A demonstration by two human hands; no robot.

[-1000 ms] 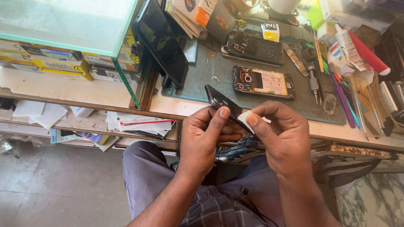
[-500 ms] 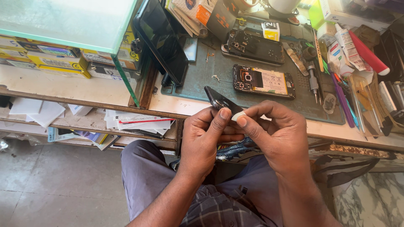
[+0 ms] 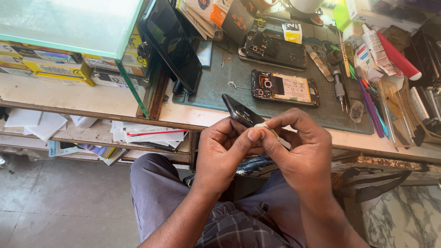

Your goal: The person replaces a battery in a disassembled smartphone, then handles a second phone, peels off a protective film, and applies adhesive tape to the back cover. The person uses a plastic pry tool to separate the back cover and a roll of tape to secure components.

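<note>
My left hand grips a black phone part that sticks up and to the left from my fingers, above my lap. My right hand meets it, thumb and forefinger pinching a small white scrap against the part's edge. Both hands touch at the fingertips, just in front of the bench edge. Much of the black part is hidden inside my left fist.
A green work mat holds two opened phones, screwdrivers and tubes. A dark tablet leans on a glass case. Papers lie on a lower shelf.
My right fingers have closed in over the white scrap and pressed it to the black part; the hands sit tighter together. The part stays in my left hand.
</note>
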